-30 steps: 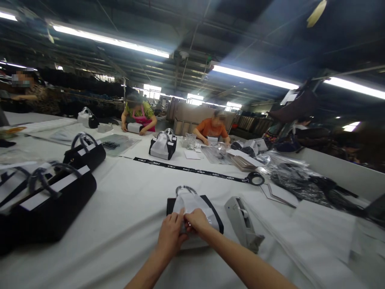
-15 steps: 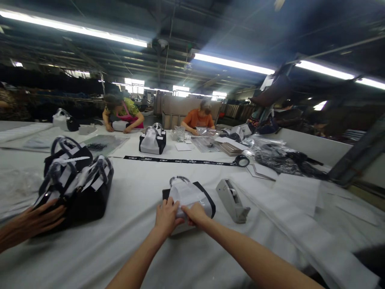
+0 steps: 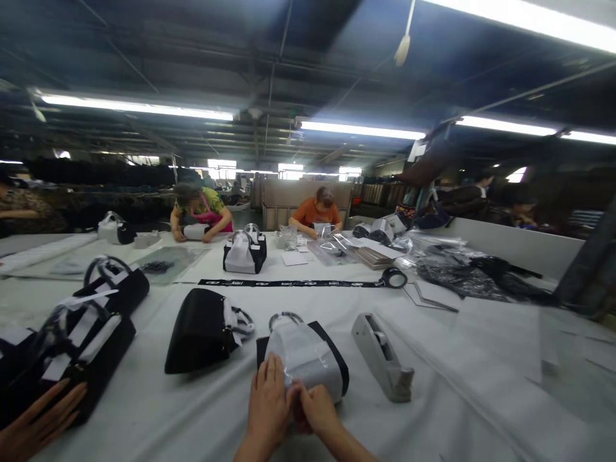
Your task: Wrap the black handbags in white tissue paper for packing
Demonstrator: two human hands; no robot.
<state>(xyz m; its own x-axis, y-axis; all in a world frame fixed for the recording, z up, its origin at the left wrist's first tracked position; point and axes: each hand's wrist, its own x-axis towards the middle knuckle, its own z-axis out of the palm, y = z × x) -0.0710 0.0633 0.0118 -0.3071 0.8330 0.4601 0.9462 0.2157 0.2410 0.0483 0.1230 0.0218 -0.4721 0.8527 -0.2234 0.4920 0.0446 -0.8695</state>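
Hands at work on a white-covered table (image 3: 158, 423): a wrapped handbag (image 3: 315, 362), white wrap (image 3: 293, 340) across its body, sits just L of the grey tape dispenser (image 3: 382, 359), handles (image 3: 285, 317) up & pointing away from the worker, prob. so the near edge is free for both hands. The L hand (image 3: 267, 394) lies open, fingers extended & pressed on the wrap, likely to keep the sheet from slipping. The R hand (image 3: 312, 407), nearer the dispenser, has fingers curled at the bag's near edge, poss. to tuck or smooth; can't tell whether it pinches anything, b/c fingertips are hidden. Dispenser itself is apart from the bag, on the R-hand side, presumably for a quick reach.

Farther L of the dispenser, past the wrapped bag, a black handbag (image 3: 197, 333) rests tipped over, handles toward the wrapped one. Far L of the dispenser, a co-worker's hand (image 3: 52, 407) is at a cluster of black handbags (image 3: 103, 350), apparently grouped to save space. Beyond the dispenser, a printed black strip (image 3: 289, 283) runs crosswise to its roll (image 3: 385, 278), perhaps as a divider betw. work areas.
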